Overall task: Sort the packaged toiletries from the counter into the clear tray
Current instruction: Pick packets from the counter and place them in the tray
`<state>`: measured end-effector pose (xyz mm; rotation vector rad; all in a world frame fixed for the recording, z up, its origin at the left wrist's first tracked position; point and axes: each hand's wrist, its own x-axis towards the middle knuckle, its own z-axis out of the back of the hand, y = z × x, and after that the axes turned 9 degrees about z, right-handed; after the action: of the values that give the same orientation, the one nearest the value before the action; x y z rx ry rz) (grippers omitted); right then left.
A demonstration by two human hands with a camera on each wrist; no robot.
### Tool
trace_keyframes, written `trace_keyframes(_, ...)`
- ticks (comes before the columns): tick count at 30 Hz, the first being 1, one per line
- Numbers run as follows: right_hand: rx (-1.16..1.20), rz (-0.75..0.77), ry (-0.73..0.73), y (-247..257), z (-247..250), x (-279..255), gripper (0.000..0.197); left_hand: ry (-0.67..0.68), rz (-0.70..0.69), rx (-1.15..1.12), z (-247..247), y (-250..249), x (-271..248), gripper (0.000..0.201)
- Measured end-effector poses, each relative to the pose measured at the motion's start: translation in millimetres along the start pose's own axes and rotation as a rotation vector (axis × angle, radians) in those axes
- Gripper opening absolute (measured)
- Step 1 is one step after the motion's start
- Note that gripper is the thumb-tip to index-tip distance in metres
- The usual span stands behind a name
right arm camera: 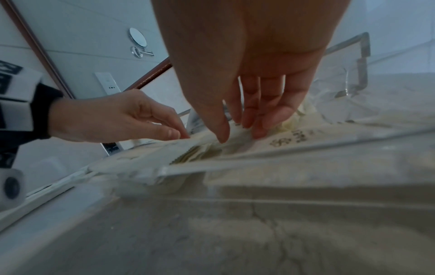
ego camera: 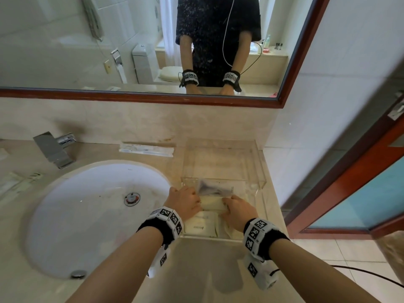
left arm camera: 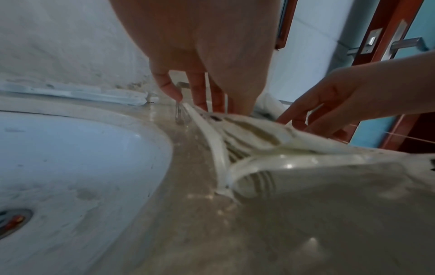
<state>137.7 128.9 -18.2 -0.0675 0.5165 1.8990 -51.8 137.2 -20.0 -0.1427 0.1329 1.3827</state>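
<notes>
This is a bathroom, likely in a hotel. A white undermount sink (ego camera: 87, 215) sits in a beige stone counter (ego camera: 196, 270) with a chrome faucet (ego camera: 54, 149) behind it. A wood-framed mirror (ego camera: 109, 40) reflects a toilet (ego camera: 144, 62), a toilet-paper holder (ego camera: 117, 59) and small bottles (ego camera: 278, 46) on a tub ledge. White tiles cover the walls, and sealed toiletry packets (ego camera: 146, 149) lie on the counter.

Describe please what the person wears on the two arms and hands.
Both forearms are bare, without sleeves, and the left hand and right hand wear no gloves. Each wrist carries a black band with white blocks printed with black square code markers. Under each wrist hangs a white camera unit, also marked. A thin black cable runs from the right unit.
</notes>
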Motion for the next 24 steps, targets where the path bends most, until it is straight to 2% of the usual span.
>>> trace_keyframes(5,0.02,-0.021,-0.007,0,-2,-2,0.04,0.021,-0.105,0.045,-7,-9,-11,0.04)
trace_keyframes(10,0.019,-0.037,0.006,1,-2,0,0.036,-0.007,-0.056,-0.086,-19,-17,-20,0.037)
trace_keyframes(16,0.032,-0.022,-0.019,5,-1,1,0.032,-0.01,-0.057,-0.098,-13,-19,-22,0.036)
trace_keyframes(19,0.063,0.035,-0.078,15,3,1,0.038,-0.019,-0.037,-0.11,-10,-17,-29,0.038)
trace_keyframes(24,0.025,0.234,-0.156,63,11,16,0.033,-0.07,0.062,-0.15,1,6,-58,0.038)
